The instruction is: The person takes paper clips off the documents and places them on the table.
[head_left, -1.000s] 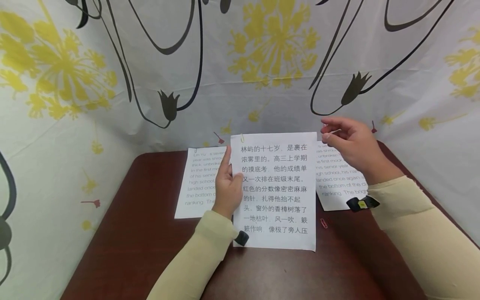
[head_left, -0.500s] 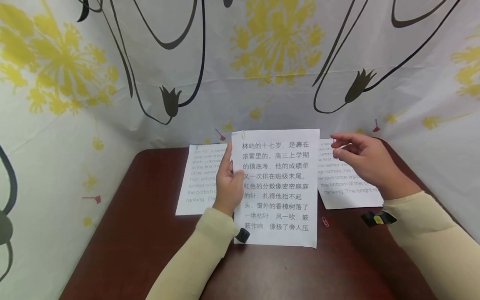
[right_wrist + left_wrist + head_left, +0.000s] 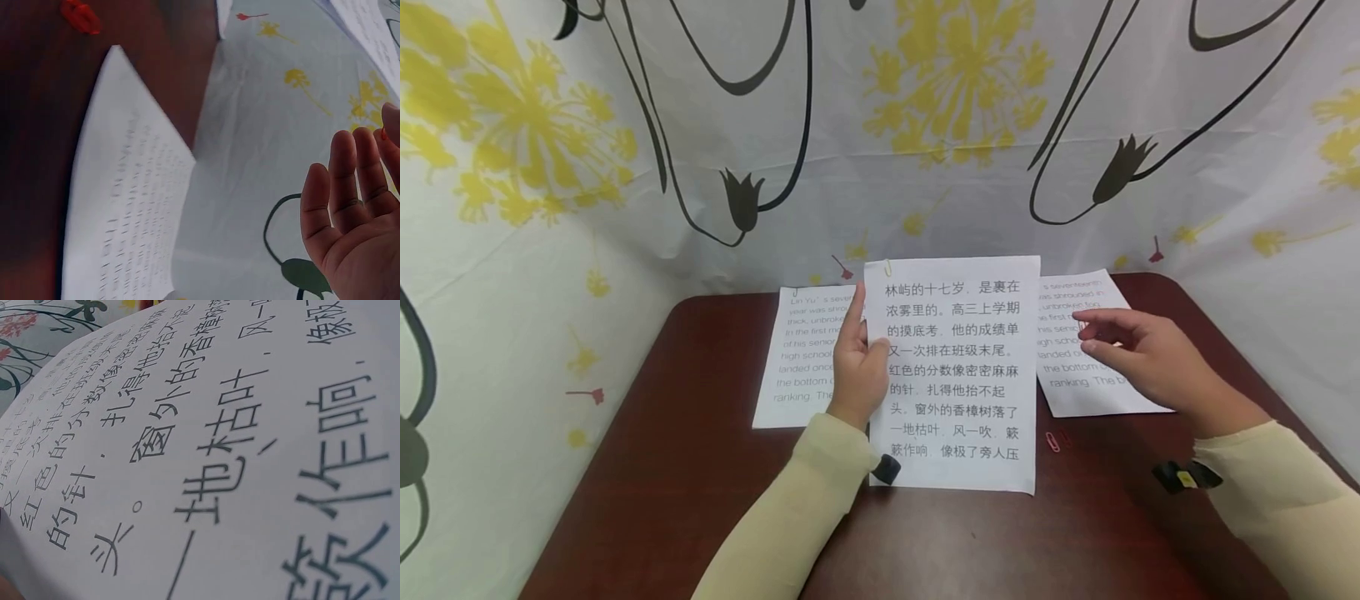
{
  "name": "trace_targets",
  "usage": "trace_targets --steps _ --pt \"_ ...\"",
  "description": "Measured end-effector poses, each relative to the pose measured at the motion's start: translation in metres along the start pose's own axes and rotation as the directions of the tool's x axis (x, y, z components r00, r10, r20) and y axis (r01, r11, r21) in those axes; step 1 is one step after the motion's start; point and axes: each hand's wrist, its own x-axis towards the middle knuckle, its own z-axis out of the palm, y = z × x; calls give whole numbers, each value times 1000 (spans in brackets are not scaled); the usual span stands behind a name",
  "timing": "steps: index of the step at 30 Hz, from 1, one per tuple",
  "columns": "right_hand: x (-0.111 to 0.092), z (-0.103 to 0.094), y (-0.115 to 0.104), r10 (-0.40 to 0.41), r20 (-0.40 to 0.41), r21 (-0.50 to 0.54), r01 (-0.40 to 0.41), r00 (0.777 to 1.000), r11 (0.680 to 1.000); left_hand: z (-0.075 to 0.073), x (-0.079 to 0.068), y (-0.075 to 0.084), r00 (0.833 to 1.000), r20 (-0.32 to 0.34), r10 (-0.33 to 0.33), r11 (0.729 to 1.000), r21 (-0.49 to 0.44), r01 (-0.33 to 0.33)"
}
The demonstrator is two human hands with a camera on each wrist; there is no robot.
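My left hand (image 3: 859,375) grips the left edge of a white sheet (image 3: 955,475) of printed Chinese text, held upright above the table. A yellow paper clip (image 3: 887,268) sits on that sheet's top left edge. In the left wrist view the printed sheet (image 3: 156,487) fills most of the frame. To its right, my right hand (image 3: 1150,358) pinches a small red paper clip (image 3: 384,133) between thumb and forefinger, largely hidden by the fingertips. This hand overlaps the right-hand English sheet (image 3: 1075,400) in the head view.
Another English sheet (image 3: 790,408) lies at the left, partly behind the held sheet, with a dark clip (image 3: 795,292) at its top. A loose red paper clip (image 3: 1052,442) lies on the dark red table (image 3: 700,500). A flowered curtain (image 3: 850,183) hangs behind.
My right hand has moved down and to the right, away from the top right corner of the Chinese sheet, with the red paper clip still pinched. The left hand keeps holding the sheet.
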Motion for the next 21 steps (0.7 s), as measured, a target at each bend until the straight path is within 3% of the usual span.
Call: trace_targets --steps 12,21 --pt "-24 9 14 36 113 -26 -33 993 999 1 0 0 1000 2 19 1000 -1 -19" --pt "-37 21 29 -78 137 -75 89 988 993 1 -1 3 1000 1 14 1000 -4 -14"
